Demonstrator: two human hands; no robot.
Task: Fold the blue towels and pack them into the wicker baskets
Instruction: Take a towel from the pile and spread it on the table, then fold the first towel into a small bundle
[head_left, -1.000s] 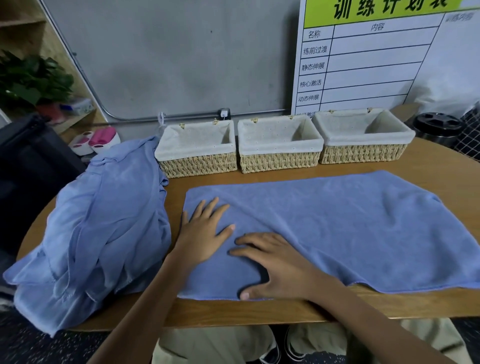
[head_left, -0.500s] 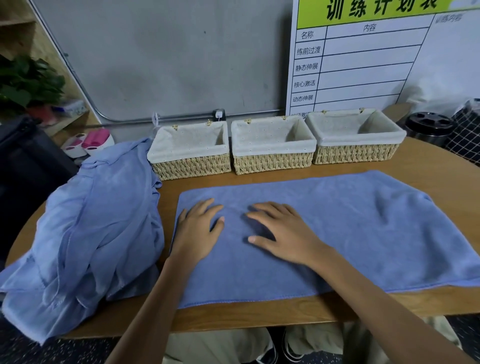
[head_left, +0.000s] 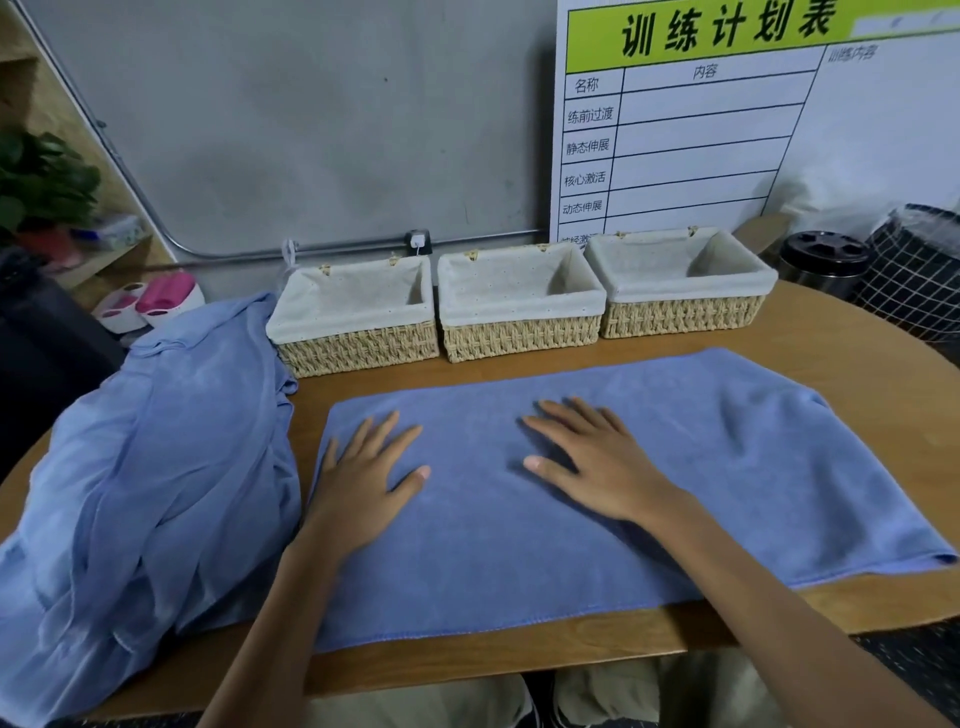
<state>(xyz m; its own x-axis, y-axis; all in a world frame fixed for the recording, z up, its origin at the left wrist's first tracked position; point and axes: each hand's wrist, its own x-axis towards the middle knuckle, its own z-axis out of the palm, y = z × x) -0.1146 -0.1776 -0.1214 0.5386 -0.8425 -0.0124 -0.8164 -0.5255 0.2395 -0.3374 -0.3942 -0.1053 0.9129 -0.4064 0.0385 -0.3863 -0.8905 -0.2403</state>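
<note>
Wooden table (head_left: 810, 332). Blue towel (head_left: 701, 467) spread flat across it, near edge overhanging. Heap of unfolded blue towels (head_left: 150, 467) at left. Three lined wicker baskets (head_left: 519, 340) in a row along the far edge. Left hand (head_left: 363, 475) and right hand (head_left: 597, 460) both flat on the spread towel, fingers (head_left: 550, 415) straight and splayed, gripping nothing.

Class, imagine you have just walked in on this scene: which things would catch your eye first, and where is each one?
First, the blue towel spread flat across the middle of the wooden table, with the left hand and the right hand resting open on it. Next, the heap of blue towels piled at the table's left end. Then the three lined wicker baskets in a row along the far edge, nothing visible inside them.
</note>
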